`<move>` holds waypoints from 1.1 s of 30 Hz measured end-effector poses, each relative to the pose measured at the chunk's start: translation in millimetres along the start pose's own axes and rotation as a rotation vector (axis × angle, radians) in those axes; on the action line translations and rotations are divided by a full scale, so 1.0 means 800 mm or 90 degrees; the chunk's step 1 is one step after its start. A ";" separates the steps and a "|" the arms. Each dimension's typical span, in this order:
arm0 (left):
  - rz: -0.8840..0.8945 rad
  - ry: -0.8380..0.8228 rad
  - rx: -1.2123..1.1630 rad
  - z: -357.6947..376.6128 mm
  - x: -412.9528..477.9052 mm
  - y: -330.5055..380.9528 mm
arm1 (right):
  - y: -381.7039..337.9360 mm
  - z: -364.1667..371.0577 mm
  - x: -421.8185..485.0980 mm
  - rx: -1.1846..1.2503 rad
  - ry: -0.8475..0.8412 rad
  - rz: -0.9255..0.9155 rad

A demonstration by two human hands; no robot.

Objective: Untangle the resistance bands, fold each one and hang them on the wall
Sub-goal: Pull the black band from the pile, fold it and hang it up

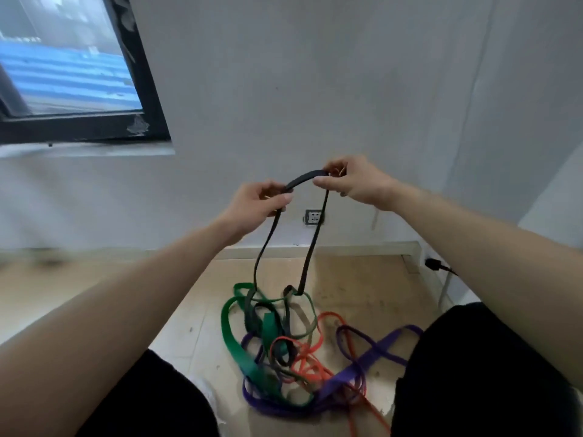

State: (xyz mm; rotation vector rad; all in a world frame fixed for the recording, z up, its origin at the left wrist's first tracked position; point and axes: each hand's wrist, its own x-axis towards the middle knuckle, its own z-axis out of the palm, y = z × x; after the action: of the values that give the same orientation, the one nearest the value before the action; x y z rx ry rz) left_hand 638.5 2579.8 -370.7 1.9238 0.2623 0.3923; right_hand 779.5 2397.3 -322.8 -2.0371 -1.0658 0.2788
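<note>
I pinch the top of a black band between my left hand and right hand, its two strands hanging down into the green, orange and purple bands tangled on the floor between my knees.

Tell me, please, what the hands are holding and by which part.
Both pinch the black band at the top of its raised loop: the left hand at one end of the arch, the right hand at the other.
</note>
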 end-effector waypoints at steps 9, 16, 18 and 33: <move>0.095 0.126 -0.158 -0.029 0.068 0.063 | -0.045 -0.027 0.064 0.255 0.124 -0.056; -0.024 -0.066 -0.078 -0.012 0.099 -0.021 | 0.056 0.015 0.059 0.161 0.045 0.065; -0.045 -0.126 -0.054 -0.006 0.101 -0.042 | 0.081 0.021 0.050 0.114 -0.012 0.106; -0.145 -0.413 0.178 -0.015 0.093 -0.090 | 0.130 0.087 0.044 -0.029 -0.359 0.136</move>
State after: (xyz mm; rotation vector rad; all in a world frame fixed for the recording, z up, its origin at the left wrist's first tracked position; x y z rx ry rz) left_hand 702.7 2644.1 -422.5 2.1520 0.1044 -0.4418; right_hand 827.1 2429.5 -439.4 -2.1727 -1.1828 0.9917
